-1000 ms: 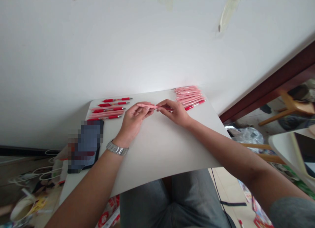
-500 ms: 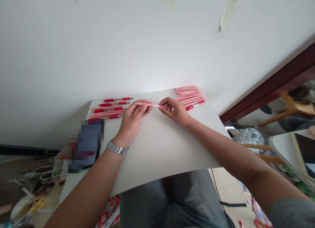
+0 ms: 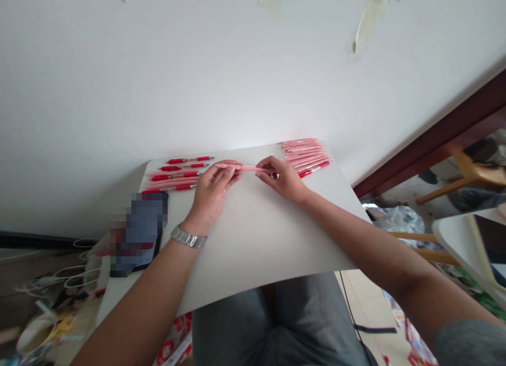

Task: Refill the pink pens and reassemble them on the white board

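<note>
Both hands hold one pink pen [image 3: 244, 168] level above the white table [image 3: 256, 239]. My left hand [image 3: 213, 189], with a metal watch on the wrist, pinches the pen's left end. The fingers of my right hand [image 3: 282, 177] are closed round its right end. To the left lies a row of red and pink pens [image 3: 176, 177]. A stack of pink pens [image 3: 305, 154] sits at the far right corner, just beyond my right hand.
A dark phone [image 3: 138, 234] lies on the table's left edge. The white wall rises right behind the table. My knees in grey trousers are under the near edge. A wooden chair [image 3: 466, 171] and clutter stand on the floor at right.
The two hands have drawn slightly apart along the pen, so more of its pink shaft shows between them. The pen has shifted a little to the left.
</note>
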The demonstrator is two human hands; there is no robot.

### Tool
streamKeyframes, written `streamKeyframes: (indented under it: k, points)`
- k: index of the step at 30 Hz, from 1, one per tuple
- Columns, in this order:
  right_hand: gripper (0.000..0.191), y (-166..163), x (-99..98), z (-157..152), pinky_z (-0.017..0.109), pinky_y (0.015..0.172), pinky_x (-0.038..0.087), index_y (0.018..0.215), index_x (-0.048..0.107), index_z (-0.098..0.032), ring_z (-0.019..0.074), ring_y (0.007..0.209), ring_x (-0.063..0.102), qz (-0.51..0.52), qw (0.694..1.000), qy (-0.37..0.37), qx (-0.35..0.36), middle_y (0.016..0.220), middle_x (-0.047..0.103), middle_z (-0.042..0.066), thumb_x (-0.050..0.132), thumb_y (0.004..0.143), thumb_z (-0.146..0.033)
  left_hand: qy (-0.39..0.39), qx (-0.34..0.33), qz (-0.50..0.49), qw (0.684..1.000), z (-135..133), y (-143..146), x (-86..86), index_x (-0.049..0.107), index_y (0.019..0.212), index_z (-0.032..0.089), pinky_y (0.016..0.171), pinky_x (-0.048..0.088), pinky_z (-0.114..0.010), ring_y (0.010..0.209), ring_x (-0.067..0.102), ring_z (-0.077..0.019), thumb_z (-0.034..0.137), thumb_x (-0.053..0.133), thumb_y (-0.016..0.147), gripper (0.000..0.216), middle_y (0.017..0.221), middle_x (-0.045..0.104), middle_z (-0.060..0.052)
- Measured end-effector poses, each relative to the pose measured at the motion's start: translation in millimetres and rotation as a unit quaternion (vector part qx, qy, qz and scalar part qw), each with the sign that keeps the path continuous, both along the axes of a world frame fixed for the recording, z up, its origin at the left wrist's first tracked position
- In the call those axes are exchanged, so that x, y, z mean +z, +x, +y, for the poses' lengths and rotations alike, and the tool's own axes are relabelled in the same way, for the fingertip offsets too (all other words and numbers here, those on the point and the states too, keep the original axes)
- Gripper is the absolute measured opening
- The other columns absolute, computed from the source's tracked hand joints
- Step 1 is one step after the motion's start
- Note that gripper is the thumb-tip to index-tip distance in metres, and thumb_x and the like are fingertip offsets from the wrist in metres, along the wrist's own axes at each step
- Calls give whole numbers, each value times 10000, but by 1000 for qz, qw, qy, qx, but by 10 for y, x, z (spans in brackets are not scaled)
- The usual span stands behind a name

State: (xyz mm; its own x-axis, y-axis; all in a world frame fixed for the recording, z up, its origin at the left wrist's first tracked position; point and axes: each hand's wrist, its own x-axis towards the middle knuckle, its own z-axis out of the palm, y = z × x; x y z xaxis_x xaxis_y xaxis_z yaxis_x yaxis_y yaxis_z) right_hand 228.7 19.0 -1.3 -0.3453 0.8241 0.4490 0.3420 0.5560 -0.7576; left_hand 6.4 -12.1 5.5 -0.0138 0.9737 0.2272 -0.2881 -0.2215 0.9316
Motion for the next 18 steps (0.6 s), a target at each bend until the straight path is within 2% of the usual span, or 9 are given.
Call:
streamKeyframes:
  k: [5, 7, 9, 11, 15, 18]
  points:
    - [428, 2, 56, -41, 278, 624, 388, 953, 687, -197, 125, 613, 517, -26, 999, -39, 2, 749, 706, 4, 516, 1067, -573, 1, -9, 6, 1000, -11, 3, 13, 739, 932, 198, 1070, 599, -391, 1146, 737, -208, 412, 836, 907, 237, 1205, 759, -92]
    - [400, 4, 56, -46, 275, 635, 396, 1019, 690, -201, 127, 635, 531, -20, 999, -32, 3, 770, 698, 1, 535, 1059, -568, 2, -5, 5, 1000, -11, 5, 12, 741, 937, 198, 1069, 600, -395, 1143, 737, -208, 411, 837, 906, 236, 1212, 756, -92]
    - [366, 4, 40, -39, 273, 656, 417, 1142, 670, -217, 137, 684, 561, -12, 1000, -16, -2, 840, 697, 3, 619, 1013, -556, 0, 8, 5, 1000, -4, 2, 4, 742, 949, 201, 1064, 603, -398, 1145, 737, -213, 419, 845, 896, 247, 1205, 758, -91]
    - [373, 4, 20, -25, 274, 668, 435, 1185, 643, -235, 148, 726, 580, -8, 1000, -1, -9, 909, 700, 9, 685, 966, -533, -3, 18, 5, 1000, 7, -4, -7, 744, 960, 203, 1058, 605, -396, 1144, 737, -214, 425, 852, 888, 257, 1195, 761, -88]
    - [316, 1, 14, -12, 280, 680, 453, 1071, 639, -223, 158, 764, 605, 1, 1000, -1, -1, 946, 716, 32, 655, 984, -527, -2, 15, 1, 1000, 20, -15, -17, 742, 941, 198, 1071, 599, -395, 1117, 745, -202, 418, 846, 894, 248, 1151, 773, -85]
    - [368, 1, 35, -24, 272, 655, 430, 1024, 654, -207, 138, 693, 581, -3, 1000, -22, 2, 853, 711, 18, 594, 1026, -570, 3, 7, -2, 1000, 15, -10, -12, 744, 932, 195, 1071, 600, -396, 1110, 747, -200, 403, 835, 907, 228, 1176, 768, -87]
